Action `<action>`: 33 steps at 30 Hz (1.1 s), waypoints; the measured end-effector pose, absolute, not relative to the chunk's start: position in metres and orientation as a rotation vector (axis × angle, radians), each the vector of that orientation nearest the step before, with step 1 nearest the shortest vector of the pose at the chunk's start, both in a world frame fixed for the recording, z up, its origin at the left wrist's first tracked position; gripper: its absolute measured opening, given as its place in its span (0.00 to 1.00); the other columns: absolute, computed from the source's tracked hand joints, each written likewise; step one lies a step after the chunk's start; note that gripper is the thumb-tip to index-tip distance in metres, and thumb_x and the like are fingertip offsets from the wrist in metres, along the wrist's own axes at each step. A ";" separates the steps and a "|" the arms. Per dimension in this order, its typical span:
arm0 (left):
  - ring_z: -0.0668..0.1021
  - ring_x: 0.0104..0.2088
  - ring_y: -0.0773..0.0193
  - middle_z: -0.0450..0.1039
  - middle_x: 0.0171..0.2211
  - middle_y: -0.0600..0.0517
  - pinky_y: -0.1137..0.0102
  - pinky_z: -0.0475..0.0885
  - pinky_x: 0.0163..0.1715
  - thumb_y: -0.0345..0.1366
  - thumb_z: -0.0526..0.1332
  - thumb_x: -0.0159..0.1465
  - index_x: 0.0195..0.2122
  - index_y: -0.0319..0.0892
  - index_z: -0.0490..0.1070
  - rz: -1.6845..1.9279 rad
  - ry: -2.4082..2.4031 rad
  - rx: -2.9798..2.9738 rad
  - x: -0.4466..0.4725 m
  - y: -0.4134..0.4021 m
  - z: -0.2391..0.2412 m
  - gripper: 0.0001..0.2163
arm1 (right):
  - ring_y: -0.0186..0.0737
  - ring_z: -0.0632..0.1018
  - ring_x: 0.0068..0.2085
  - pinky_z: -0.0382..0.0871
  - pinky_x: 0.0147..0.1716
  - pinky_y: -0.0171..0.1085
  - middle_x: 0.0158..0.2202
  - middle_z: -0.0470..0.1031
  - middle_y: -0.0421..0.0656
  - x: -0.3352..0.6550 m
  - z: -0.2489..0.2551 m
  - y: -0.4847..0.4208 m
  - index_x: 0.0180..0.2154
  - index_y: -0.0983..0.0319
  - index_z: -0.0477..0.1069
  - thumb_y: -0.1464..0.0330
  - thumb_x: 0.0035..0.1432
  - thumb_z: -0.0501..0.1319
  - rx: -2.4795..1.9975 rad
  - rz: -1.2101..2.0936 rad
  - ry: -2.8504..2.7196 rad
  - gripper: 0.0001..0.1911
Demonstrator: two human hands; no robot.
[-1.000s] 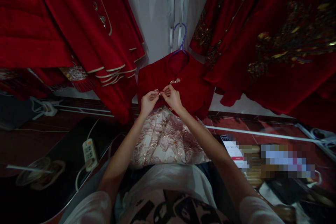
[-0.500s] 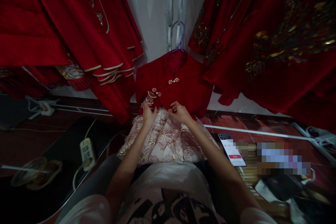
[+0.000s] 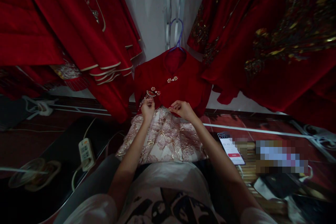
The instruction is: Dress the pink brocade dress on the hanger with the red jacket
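A red jacket point(image 3: 190, 77) hangs on a purple hanger point(image 3: 180, 35), its lower part near my lap. A pearl flower clasp point(image 3: 172, 79) sits below the collar, and a fan-shaped beaded ornament point(image 3: 151, 93) decorates the left of the chest. My left hand point(image 3: 148, 110) is closed in a pinch just under that ornament; what its fingertips hold is too small to make out. Opposite it, my right hand point(image 3: 184, 110) pinches the jacket's lower front beside a small beaded piece. Shiny pink-and-gold brocade point(image 3: 165, 138) covers my lap under both wrists.
Red garments point(image 3: 91, 24) crowd the left, and gold-embroidered red ones point(image 3: 283, 49) hang at the right. A power strip point(image 3: 86, 154) lies on a black surface at left. To the right, a lit phone point(image 3: 231, 148) rests on a slatted bamboo surface point(image 3: 252, 178).
My left hand's fingers have curled more tightly below the ornament. My right hand has shifted slightly right and stays at the jacket's lower front. The view has shifted a little.
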State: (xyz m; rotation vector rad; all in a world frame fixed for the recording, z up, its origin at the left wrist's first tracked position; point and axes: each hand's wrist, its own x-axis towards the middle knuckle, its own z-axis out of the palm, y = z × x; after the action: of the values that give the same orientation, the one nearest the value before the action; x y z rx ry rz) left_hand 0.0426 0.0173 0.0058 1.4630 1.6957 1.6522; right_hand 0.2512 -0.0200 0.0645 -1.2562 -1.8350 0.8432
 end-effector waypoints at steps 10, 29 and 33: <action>0.80 0.31 0.64 0.79 0.32 0.48 0.67 0.77 0.36 0.36 0.62 0.54 0.34 0.38 0.76 1.744 1.369 1.118 0.043 -0.012 0.022 0.09 | 0.34 0.78 0.29 0.73 0.31 0.33 0.29 0.79 0.43 0.218 0.087 -0.022 0.33 0.63 0.75 0.64 0.48 0.68 -1.032 1.088 -1.746 0.11; 0.81 0.35 0.61 0.80 0.36 0.45 0.62 0.77 0.43 0.35 0.66 0.52 0.36 0.37 0.78 1.685 1.331 1.207 0.038 -0.005 0.013 0.12 | 0.35 0.79 0.33 0.72 0.37 0.33 0.34 0.80 0.41 0.172 0.053 0.006 0.38 0.59 0.75 0.66 0.58 0.62 -1.213 0.611 -1.746 0.06; 0.81 0.34 0.60 0.80 0.35 0.46 0.61 0.76 0.43 0.37 0.67 0.51 0.36 0.38 0.79 1.617 1.355 1.306 0.029 0.001 0.011 0.12 | 0.35 0.79 0.33 0.71 0.36 0.32 0.34 0.79 0.41 0.170 0.049 0.005 0.39 0.59 0.74 0.66 0.59 0.60 -1.226 0.555 -1.763 0.07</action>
State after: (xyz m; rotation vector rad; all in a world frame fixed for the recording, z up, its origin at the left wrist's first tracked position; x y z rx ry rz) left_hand 0.0288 0.0012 0.0106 1.3060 1.3547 1.6171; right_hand 0.1703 0.0051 0.0493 -1.2264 -1.7629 0.5555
